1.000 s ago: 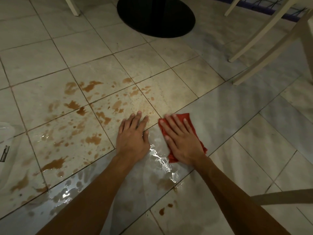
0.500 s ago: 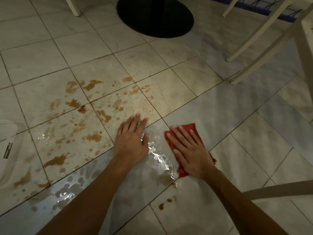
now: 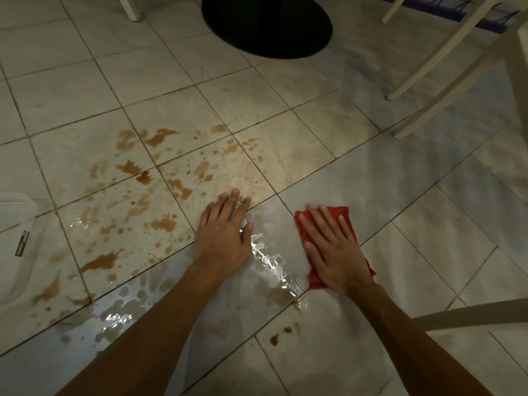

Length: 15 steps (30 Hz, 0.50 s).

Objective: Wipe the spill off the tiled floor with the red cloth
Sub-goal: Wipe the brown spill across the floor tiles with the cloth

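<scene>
- The right hand (image 3: 335, 247) lies flat on the folded red cloth (image 3: 344, 213), fingers straight and slightly spread, pressing it onto the pale tiled floor (image 3: 300, 132).
- The cloth sits on a grey-shadowed tile just right of a glossy wet streak (image 3: 271, 261), its corners showing past the fingertips and beside the wrist.
- The left hand (image 3: 224, 232) rests palm-down on the floor, fingers straight and together, holding nothing, at the edge of the brown splattered spill (image 3: 160, 178).
- The spill spreads in blotches over several tiles to the left, with a few drops (image 3: 281, 334) nearer the person.
- A round black table base (image 3: 267, 24) stands further off; white chair legs (image 3: 445, 90) cross the upper right.
- A translucent plastic container (image 3: 14, 241) lies at the left edge.
</scene>
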Available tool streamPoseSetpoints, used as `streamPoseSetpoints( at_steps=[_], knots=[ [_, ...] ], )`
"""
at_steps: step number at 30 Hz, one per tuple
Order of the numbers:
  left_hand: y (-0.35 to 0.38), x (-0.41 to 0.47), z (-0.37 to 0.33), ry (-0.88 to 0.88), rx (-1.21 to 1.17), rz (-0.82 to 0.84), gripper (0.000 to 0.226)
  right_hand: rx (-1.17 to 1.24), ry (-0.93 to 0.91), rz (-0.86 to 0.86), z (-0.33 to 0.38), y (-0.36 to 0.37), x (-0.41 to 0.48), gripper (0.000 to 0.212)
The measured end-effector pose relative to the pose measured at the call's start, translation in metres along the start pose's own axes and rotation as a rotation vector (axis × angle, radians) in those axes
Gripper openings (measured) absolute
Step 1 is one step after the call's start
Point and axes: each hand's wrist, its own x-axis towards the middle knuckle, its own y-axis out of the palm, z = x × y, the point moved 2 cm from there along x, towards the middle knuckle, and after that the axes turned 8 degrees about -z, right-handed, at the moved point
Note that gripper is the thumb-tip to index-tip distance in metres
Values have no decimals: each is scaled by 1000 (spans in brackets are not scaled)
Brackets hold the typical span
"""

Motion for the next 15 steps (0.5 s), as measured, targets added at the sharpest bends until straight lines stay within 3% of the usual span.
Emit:
streamPoseSetpoints(
  at_steps=[4, 10, 15],
  knots=[
    [-1, -1, -4, -23, -4, 13, 62, -11, 214, -14, 15, 0, 31, 67],
    [-5, -1, -3, -8, -12, 17, 61, 0, -95, 44, 24, 3, 8, 65],
    [-5, -4, -3, -11, -14, 6, 60, 59, 39, 48, 14, -6, 1, 68]
  ],
)
